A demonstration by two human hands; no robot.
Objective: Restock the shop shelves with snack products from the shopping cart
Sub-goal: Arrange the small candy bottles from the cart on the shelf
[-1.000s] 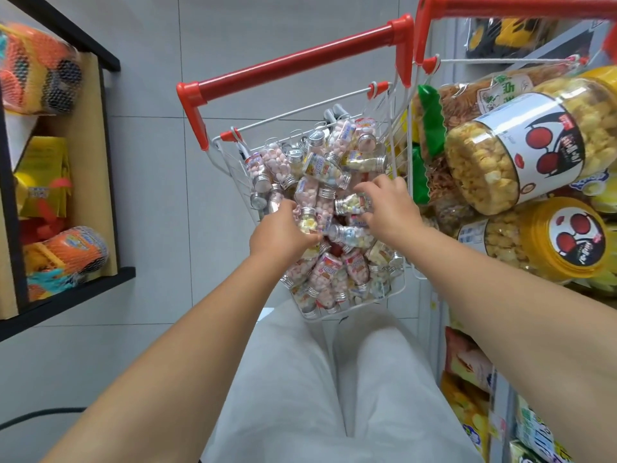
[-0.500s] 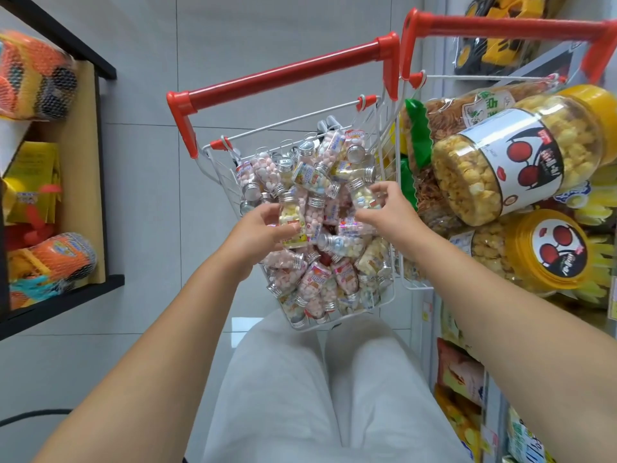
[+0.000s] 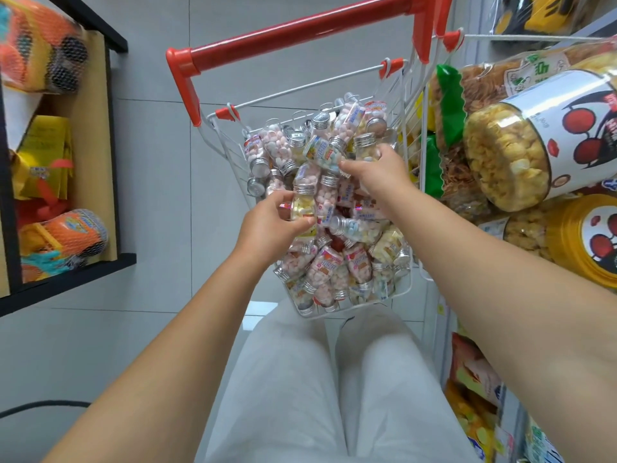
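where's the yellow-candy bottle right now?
Head view, centre frame: the yellow-candy bottle is upright in the left hand's grip, over the bottle pile in the cart, just below-left of the right hand.

We have one head-worn view, looking steeply down and forward, close over a small cart (image 3: 409, 285) and floor (image 3: 150, 212).

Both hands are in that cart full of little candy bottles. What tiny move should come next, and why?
Probably lift both straight up out of the cart: the left hand grips a yellow-filled bottle and the right hand grips a silver-capped bottle, each amid the loose pile.
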